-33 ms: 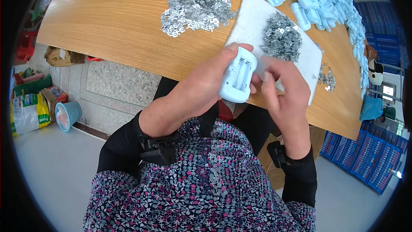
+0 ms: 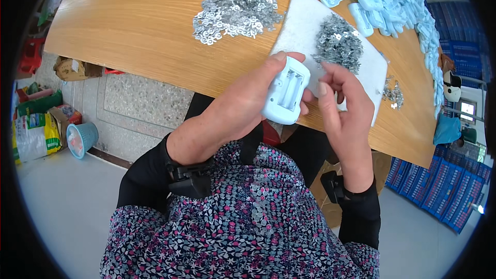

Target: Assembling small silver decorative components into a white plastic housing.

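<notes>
My left hand (image 2: 248, 90) clasps a pale-blue battery-compartment casing (image 2: 283, 113) — perhaps only part-fitted, with plenty of metal contact pieces (image 2: 338, 44) left heaped beyond my grip — while my right hand (image 2: 350, 104) curls just beside it, pinching something or nothing, I cannot tell.

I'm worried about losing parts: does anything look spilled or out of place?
Perhaps a small scatter of metal pieces on the wooden table, right of the white mat: it lies apart from the larger metal heap on the mat, as if spilled.
</notes>
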Available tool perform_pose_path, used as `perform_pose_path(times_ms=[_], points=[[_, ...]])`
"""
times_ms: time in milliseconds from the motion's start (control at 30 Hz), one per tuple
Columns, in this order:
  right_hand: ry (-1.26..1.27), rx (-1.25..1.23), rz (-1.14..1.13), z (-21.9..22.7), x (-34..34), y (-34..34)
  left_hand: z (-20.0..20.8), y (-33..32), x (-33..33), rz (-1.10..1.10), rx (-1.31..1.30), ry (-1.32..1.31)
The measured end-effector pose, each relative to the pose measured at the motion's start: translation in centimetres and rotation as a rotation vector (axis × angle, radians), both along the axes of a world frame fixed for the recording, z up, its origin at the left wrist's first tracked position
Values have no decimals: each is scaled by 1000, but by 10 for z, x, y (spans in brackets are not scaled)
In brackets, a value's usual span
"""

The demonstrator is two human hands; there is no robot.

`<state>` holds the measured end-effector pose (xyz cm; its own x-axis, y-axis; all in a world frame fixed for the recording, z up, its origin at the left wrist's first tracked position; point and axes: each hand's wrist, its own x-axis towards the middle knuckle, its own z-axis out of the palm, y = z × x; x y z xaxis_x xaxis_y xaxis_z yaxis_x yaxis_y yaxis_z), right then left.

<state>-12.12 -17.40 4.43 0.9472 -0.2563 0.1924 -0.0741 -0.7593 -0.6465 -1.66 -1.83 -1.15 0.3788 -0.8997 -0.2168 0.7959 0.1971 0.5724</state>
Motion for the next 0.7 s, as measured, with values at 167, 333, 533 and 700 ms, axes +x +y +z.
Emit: perform_pose_path(times_ms=[167,333,533,700], points=[[182,798,-103,-4,-3,0,11,3,1,-67,10,-91],[168,865,-116,-5,-5,-3,16,2,1,-67,169,-385],[194,911,-174,-3,-15,-8,13,0,-3,15,205,-666],[234,909,-182,2,-20,-7,19,-4,-5,45,303,-1338]])
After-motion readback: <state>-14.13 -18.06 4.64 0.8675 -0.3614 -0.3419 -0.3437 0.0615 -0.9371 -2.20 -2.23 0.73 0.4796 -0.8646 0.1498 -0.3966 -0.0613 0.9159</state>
